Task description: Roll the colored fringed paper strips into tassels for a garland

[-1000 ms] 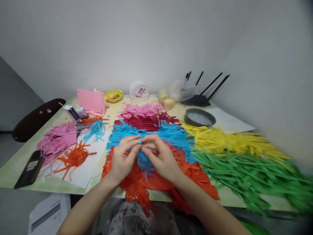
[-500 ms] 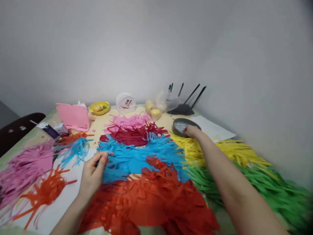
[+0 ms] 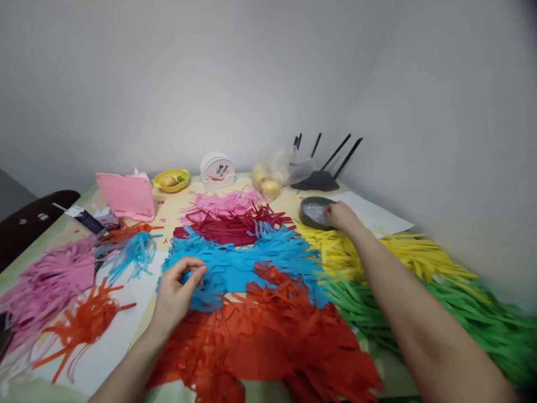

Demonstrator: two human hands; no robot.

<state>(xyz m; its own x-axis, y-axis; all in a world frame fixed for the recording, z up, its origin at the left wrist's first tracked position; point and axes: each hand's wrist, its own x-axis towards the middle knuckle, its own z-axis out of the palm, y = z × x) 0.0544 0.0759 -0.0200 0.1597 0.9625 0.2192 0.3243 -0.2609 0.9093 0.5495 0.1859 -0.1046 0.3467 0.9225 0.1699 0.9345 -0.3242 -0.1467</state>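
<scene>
So a second ago you had both hands together at the fingertips, and now they're well apart. Your right hand [image 3: 342,217] has gone over to the dark bowl [image 3: 308,218], fingers inside it. Your left hand [image 3: 177,288] has slid left, and the blue tuft [image 3: 210,295] is beside that one alone. Your view's shifted too: the phone [image 3: 4,331] is mostly cut off.

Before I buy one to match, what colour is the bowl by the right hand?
The bowl is dark grey-green, best seen in the head view.
</scene>
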